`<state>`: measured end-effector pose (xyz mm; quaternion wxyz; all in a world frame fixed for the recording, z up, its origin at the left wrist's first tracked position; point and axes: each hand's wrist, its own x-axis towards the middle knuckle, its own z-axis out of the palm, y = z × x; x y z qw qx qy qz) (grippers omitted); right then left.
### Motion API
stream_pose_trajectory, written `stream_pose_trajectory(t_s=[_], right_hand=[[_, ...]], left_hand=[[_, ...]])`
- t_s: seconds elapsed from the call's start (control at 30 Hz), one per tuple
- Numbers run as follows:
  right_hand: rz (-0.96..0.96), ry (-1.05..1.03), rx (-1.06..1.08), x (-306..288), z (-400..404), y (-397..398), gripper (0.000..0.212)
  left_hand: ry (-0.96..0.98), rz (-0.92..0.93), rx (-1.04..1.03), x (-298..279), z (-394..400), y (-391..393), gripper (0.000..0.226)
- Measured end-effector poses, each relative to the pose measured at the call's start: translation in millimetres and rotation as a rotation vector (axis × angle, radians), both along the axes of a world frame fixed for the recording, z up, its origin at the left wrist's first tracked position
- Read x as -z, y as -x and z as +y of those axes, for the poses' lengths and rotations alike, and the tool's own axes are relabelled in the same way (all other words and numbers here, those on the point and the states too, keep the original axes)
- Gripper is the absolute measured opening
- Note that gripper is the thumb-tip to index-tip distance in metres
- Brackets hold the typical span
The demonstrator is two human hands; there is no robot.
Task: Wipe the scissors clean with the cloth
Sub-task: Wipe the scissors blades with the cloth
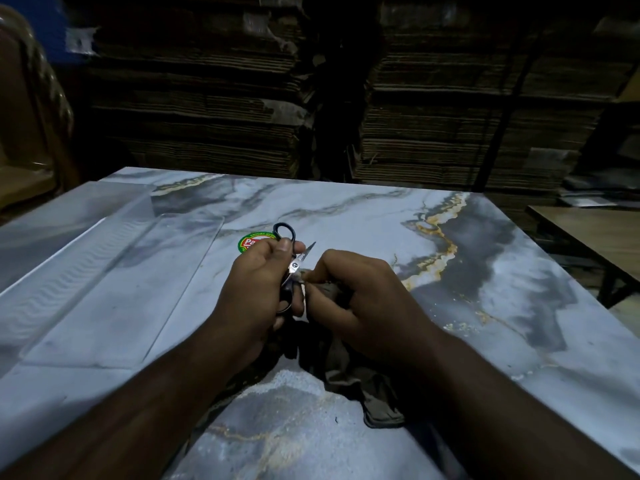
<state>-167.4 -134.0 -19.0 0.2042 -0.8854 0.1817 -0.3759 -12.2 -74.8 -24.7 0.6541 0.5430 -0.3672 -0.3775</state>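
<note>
1. A marble-patterned table (pixel 346 209), pale grey with dark clouds and gold veins, fills the lower view; the room is dim
2. Behind the table stand tall stacks of flattened cardboard (pixel 450 98), reaching up past the frame; a brown wooden table (pixel 588 223) shows at the right edge
3. On the left part of the table lies a clear flat sheet (pixel 114 271), its edges catching the light; a round green and red sticker (pixel 247 243) sits on the table top just beyond the left hand
4. No container is in view
5. The left hand (pixel 256 289) is closed around the black handles of the scissors (pixel 294 265), held above the table; one handle loop rises above the fingers, and the blade tip points up and to the right
6. The right hand (pixel 363 299) grips a dark brown cloth (pixel 346 375), fingers pinched together with the cloth pressed against the blade near the pivot
7. The rest of the cloth hangs below the right hand and trails onto the table between the forearms
</note>
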Motion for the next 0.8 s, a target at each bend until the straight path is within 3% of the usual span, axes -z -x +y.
stream_pose_trajectory(t_s=[0.53, 0.8], right_hand=[[0.026, 0.12, 0.03, -0.7, -3.2, 1.4, 0.014], [0.125, 0.137, -0.036, -5.7, -4.2, 6.3, 0.017]], left_hand=[[0.098, -0.124, 0.111, 7.1, 0.8, -3.9, 0.027], [0.115, -0.112, 0.042, 5.3, 1.1, -7.5, 0.027]])
